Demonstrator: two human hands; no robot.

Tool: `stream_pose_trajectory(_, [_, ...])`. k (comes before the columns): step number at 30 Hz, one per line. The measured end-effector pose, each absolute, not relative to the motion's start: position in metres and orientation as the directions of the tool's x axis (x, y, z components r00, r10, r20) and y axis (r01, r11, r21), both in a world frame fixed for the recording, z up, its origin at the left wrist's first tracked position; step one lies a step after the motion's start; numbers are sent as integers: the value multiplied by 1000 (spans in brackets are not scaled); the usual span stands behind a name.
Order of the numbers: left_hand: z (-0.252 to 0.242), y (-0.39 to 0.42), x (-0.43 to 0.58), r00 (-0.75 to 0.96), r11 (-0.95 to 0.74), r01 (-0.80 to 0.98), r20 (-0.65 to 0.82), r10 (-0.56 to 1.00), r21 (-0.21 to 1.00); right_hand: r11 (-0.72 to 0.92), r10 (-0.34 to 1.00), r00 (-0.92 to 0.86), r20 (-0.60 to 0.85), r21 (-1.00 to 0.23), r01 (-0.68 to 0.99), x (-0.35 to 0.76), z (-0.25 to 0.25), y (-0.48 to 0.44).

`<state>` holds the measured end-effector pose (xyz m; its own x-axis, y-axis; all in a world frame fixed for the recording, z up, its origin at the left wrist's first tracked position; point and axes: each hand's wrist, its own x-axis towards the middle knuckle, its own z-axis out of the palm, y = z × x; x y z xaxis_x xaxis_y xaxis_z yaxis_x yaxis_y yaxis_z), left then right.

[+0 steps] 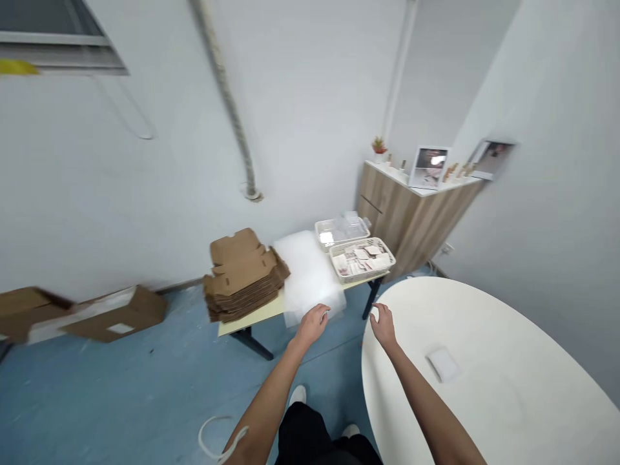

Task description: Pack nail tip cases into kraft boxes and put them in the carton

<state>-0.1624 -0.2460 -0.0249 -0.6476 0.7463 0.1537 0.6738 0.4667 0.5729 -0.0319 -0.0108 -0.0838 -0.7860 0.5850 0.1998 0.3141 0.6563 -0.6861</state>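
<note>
– Gripping anything?
– No, left hand and right hand both open, empty. Left nearly touches the foam sheet at 12 o'clock on the counter; flat cardboard boxes lie beside it at 11.

I've got a small packing room on my feed: flattened cardboard boxes stacked on the counter, bubble wrap beside them, a plastic basket of printed cards, and a wooden cabinet displaying framed pictures.
</note>
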Motion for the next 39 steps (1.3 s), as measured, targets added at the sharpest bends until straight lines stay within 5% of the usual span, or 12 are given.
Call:
stream_pose_trajectory(9, [2,-426,-237,-859,716,510,242,451,476,773,166,-954,249,-634,-31,-181,-48,-163])
stream_pose_trajectory(20, [25,-487,-337,-854,834,520,94,511,187,847,-240,-929,282,-406,-343,-300,-8,-272])
stream_pose_trajectory(28, [24,-493,-393,-794,806,499,-206,572,317,850,-228,-974,16,-484,-207,-355,-12,-271])
stream_pose_trajectory(33, [26,-498,-419,-719,741,504,-260,645,443,807,-208,-978,-9,-567,-167,-372,-13,-260])
stream_pose_trajectory(39, [25,-494,-416,-698,686,586,-160,697,431,907,-221,-972,79,-350,-235,-381,-5,-270])
